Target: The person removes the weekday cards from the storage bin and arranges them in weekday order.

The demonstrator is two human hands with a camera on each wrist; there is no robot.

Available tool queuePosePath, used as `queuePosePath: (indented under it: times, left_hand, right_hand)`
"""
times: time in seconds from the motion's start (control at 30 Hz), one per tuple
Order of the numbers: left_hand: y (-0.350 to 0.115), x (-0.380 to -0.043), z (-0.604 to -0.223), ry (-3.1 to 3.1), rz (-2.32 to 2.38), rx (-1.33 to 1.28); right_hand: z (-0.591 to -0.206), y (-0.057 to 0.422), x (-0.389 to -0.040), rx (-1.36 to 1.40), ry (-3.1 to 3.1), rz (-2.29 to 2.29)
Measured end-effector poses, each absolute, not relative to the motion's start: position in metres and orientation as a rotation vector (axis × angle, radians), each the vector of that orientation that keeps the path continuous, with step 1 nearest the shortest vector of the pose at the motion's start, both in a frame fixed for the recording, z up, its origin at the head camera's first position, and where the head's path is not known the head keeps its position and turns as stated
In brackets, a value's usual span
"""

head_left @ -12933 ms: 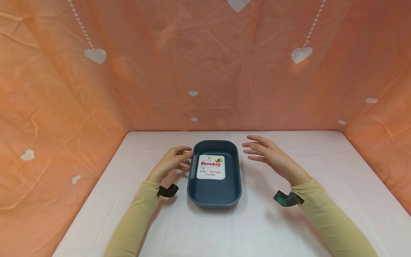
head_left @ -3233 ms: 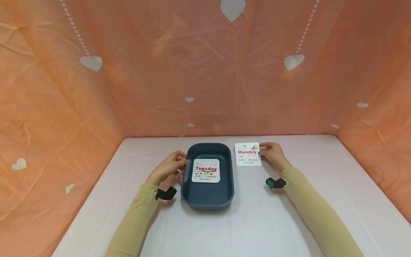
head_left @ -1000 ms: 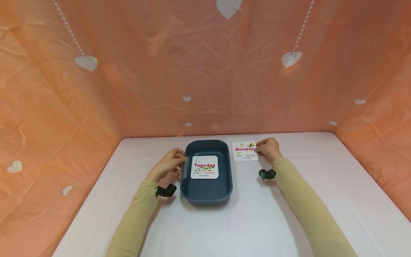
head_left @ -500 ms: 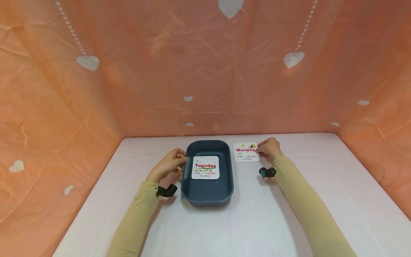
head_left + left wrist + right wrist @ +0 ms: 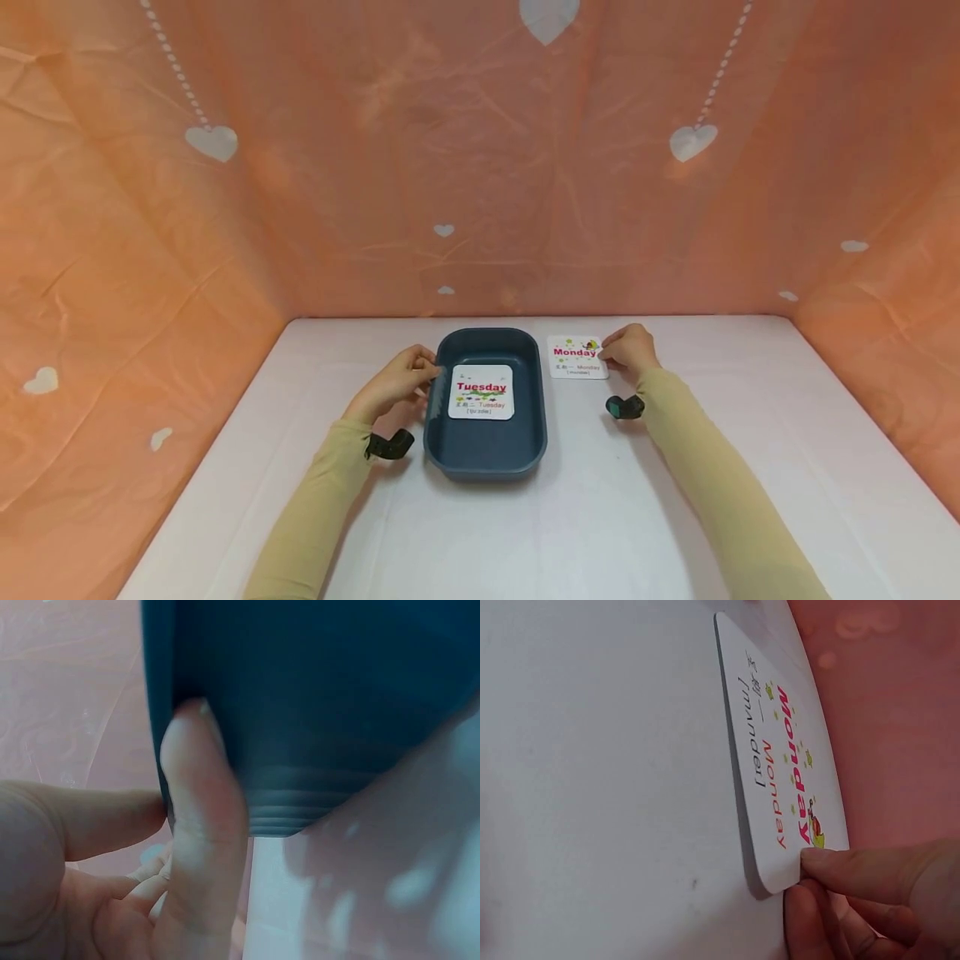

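Observation:
A dark blue rectangular tray stands on the table in the head view. On its floor lies a white square card printed "Tuesday". My left hand pinches the tray's left wall; the left wrist view shows one finger flat along the outer wall and another at the rim. To the right of the tray, a white card printed "Monday" has its right edge pinched in my right hand. Up close in the right wrist view, a fingertip presses its printed corner and curled fingers sit below; the card is low over the table.
A white-covered table bears the tray. Orange cloth with pale hearts rises behind it and along both sides. Each wrist wears a black camera, such as the right one.
Since the earliest frame, the Monday card has gone from the tray to its right side in my right hand, exposing the Tuesday card. My left hand has taken the tray's wall. Little moves in the last second.

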State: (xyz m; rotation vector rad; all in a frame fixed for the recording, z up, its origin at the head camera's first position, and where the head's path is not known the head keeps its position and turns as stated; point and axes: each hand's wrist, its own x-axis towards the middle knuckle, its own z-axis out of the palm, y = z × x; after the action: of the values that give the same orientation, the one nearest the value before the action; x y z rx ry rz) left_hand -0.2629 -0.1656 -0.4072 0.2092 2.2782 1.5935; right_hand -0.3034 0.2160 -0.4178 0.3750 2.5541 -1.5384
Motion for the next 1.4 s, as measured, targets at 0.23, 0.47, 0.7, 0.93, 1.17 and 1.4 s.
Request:
queuePosePath:
  times: [0.23, 0.47, 0.7, 0.93, 1.17, 1.4]
  left_hand:
    - [-0.164, -0.263, -0.405, 2.271, 1.609, 0.208]
    - [-0.162, -0.264, -0.405, 2.266, 1.613, 0.212]
    - [-0.160, -0.263, -0.407, 2.259, 1.622, 0.195]
    - [-0.159, -0.264, -0.407, 2.273, 1.612, 0.216]
    - [-0.160, -0.265, -0.406, 2.269, 1.610, 0.226]
    - [-0.159, -0.266, -0.406, 2.284, 1.591, 0.220]
  right_hand:
    - [-0.420, 0.219, -0.307, 0.366, 2.589, -1.522]
    - [-0.424, 0.229, -0.312, 0.337, 2.538, -1.568]
    - [-0.410, 0.229, -0.308, 0.348, 2.399, -1.790]
    - [-0.382, 0.210, -0.302, 0.144, 2.331, -1.850]
    - [-0.356, 0.180, -0.295, 0.004, 2.289, -1.889]
    - [-0.340, 0.149, -0.283, -0.135, 2.203, -1.936]
